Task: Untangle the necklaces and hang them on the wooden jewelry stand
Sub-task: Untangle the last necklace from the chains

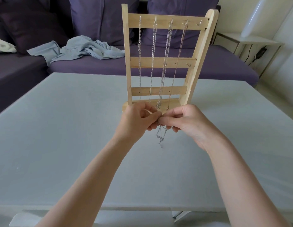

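Now both hands meet just in front of the wooden jewelry stand (160, 63): the left hand (139, 119) and right hand (185, 120) pinch a tangled silver necklace (160, 136) between curled fingertips, its loose loops dangling above the grey surface (60, 128). On the stand, 4 chains (152, 63) hang from the top rail's hooks. Far behind, a blue cloth (80, 48) lies crumpled on the purple sofa (216, 63).

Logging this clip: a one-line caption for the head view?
Both hands pinch a tangled silver chain necklace before the pale wooden jewelry stand.
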Motion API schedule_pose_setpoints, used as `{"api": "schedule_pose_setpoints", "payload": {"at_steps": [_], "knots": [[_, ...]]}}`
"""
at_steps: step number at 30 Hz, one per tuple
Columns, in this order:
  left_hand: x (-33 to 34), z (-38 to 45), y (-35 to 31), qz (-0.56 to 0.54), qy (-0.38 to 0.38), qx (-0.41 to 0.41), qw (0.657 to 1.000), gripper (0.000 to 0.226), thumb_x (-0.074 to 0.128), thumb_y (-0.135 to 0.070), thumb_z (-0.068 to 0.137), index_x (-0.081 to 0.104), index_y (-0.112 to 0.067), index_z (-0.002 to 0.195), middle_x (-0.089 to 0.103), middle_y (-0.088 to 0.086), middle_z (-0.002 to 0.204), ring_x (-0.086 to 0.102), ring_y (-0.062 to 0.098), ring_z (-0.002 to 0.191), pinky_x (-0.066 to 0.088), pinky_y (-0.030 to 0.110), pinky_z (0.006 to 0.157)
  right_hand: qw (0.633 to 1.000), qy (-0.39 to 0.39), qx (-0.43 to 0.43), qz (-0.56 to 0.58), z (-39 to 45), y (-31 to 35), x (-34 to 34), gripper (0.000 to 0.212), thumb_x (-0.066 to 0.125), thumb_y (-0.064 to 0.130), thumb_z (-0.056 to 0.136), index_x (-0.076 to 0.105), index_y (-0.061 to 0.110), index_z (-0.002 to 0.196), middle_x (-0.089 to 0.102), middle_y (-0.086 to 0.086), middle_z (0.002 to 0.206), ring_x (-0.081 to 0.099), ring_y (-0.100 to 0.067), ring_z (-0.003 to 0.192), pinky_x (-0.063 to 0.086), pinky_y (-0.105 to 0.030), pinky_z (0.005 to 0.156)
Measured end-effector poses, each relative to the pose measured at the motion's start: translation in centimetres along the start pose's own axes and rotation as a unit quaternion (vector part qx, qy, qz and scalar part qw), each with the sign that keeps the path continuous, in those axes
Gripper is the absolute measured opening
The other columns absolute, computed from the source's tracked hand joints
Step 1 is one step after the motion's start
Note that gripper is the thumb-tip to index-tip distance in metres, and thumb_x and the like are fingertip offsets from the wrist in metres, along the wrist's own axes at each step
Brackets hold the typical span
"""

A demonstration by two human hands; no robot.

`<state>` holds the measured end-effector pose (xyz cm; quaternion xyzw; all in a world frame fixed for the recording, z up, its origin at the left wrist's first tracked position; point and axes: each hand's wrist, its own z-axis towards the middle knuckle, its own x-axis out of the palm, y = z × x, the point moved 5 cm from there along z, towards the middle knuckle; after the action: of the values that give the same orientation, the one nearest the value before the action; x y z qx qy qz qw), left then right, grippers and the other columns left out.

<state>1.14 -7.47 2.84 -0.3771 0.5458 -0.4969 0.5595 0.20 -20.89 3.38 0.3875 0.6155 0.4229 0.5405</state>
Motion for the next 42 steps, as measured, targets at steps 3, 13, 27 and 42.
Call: {"api": "schedule_pose_setpoints", "payload": {"at_steps": [3, 13, 27, 42], "knots": [[0.1, -0.2, 0.2, -0.039, 0.037, -0.035, 0.998, 0.008, 0.063, -0.012, 0.086, 0.061, -0.013, 0.078, 0.069, 0.004, 0.064, 0.064, 0.007, 0.056, 0.055, 0.018, 0.06, 1.0, -0.005, 0.002, -0.025, 0.1, -0.1, -0.2, 0.006, 0.071, 0.01, 0.077, 0.071, 0.012, 0.071, 0.058, 0.009, 0.051, 0.049, 0.003, 0.047, 0.038, -0.01, 0.049], [0.3, -0.1, 0.3, 0.067, 0.085, -0.002, 0.994, 0.022, 0.057, 0.0, 0.085, 0.056, -0.021, 0.087, 0.065, -0.003, 0.068, 0.06, -0.001, 0.058, 0.049, 0.018, 0.062, 0.999, 0.009, -0.007, -0.037, 0.1, -0.4, 0.0, 0.008, 0.069, 0.008, 0.078, 0.074, 0.014, 0.076, 0.065, 0.004, 0.065, 0.053, 0.0, 0.057, 0.042, -0.011, 0.054], [0.6, -0.8, -0.1, 0.008, 0.122, -0.027, 0.992, 0.014, 0.058, 0.0, 0.08, 0.06, -0.014, 0.083, 0.065, 0.003, 0.072, 0.055, 0.01, 0.067, 0.046, 0.02, 0.065, 0.999, 0.053, 0.006, 0.008, 0.1, -0.8, 0.4, 0.017, 0.062, 0.008, 0.076, 0.063, 0.01, 0.059, 0.055, 0.001, 0.055, 0.05, -0.012, 0.057, 0.043, -0.023, 0.06], [0.0, -1.2, -0.2, -0.139, 0.155, -0.062, 0.976, 0.02, 0.055, 0.006, 0.085, 0.058, -0.014, 0.082, 0.059, -0.009, 0.06, 0.052, 0.009, 0.069, 0.048, 0.016, 0.067, 0.976, 0.082, -0.006, 0.203, 0.4, -0.8, 0.4, 0.016, 0.055, 0.01, 0.066, 0.06, 0.01, 0.051, 0.053, -0.004, 0.056, 0.046, -0.012, 0.051, 0.042, -0.021, 0.055]]}}
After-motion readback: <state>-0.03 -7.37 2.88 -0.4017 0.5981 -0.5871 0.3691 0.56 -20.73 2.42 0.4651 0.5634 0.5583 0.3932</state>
